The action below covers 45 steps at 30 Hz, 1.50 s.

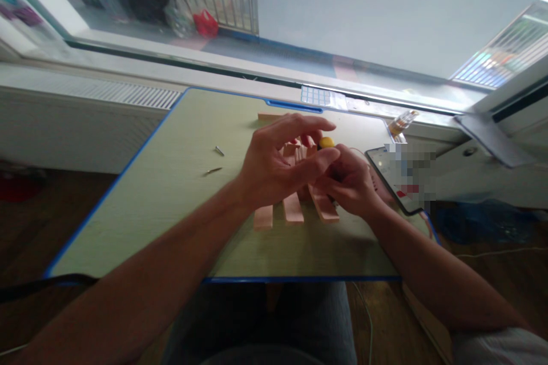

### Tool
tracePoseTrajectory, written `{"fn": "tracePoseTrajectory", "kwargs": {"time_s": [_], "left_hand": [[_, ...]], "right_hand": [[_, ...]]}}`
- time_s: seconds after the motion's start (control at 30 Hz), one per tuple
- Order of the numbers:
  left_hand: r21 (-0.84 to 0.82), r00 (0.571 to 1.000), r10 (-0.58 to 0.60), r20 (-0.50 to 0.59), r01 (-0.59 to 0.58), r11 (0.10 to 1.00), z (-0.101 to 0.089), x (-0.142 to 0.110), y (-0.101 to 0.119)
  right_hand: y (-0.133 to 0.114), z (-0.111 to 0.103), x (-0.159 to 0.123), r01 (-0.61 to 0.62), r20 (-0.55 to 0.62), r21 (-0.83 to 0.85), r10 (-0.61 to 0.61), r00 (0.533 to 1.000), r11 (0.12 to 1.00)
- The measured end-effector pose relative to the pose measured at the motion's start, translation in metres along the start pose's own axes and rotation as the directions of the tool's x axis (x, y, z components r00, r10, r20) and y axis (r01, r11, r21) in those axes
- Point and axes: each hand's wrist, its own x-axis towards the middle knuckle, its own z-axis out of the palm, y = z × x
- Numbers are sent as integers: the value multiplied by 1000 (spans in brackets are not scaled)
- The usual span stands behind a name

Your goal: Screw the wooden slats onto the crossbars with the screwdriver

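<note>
My left hand [285, 157] is over the middle of the table, palm turned right, its thumb and forefinger apart. Between it and my right hand [349, 179] shows the yellow, dark-sided end of a small tool [326, 142], perhaps a screwdriver handle; the rest is hidden. The fingers of my right hand are pinched together, and what they grip cannot be seen. Below both hands lie pale wooden slats, one on the left [263, 217], one in the middle [293, 209] and one on the right [324, 205]. The hands cover where they join.
Two small metal screws or bits, one upper [220, 151] and one lower [213, 170], lie left on the blue-edged table [162, 194]. Another wooden strip [268, 116] lies behind. A tablet [396, 182] rests at right; a clear bottle [402, 123] stands by the windowsill.
</note>
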Motion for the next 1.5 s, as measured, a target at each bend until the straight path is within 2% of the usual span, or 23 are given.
{"fn": "tracePoseTrajectory", "kwargs": {"time_s": [0.1, 0.2, 0.4, 0.6, 0.9, 1.17, 1.33, 1.5], "left_hand": [[-44, 999, -21, -30, 20, 999, 0, 0, -1], [-49, 1000, -6, -28, 4, 999, -1, 3, -3], [2, 1000, -6, 15, 6, 1000, -5, 5, 0], [47, 1000, -5, 16, 5, 999, -3, 4, 2], [26, 1000, -26, 14, 26, 999, 0, 0, -1], [-9, 1000, -5, 17, 5, 1000, 0, 1, 0], [7, 999, -42, -15, 42, 999, 3, -1, 0], [-8, 999, 2, 34, -1, 1000, 1, 1, 0]], "right_hand": [[0, 1, 1, 9, -8, -35, -10, 1000, 999], [2, 1, -1, 3, -3, 5, -3, 1000, 1000], [6, -1, -4, -88, 34, 63, 86, 996, 994], [4, -7, -1, 5, 66, -32, -3, 998, 999], [2, -5, 0, 11, 45, -26, -10, 999, 1000], [5, 0, -4, -38, 15, 59, 37, 999, 998], [5, 1, -3, -30, -20, 10, 31, 999, 999], [5, -2, -3, -96, 25, 120, 93, 995, 988]]}}
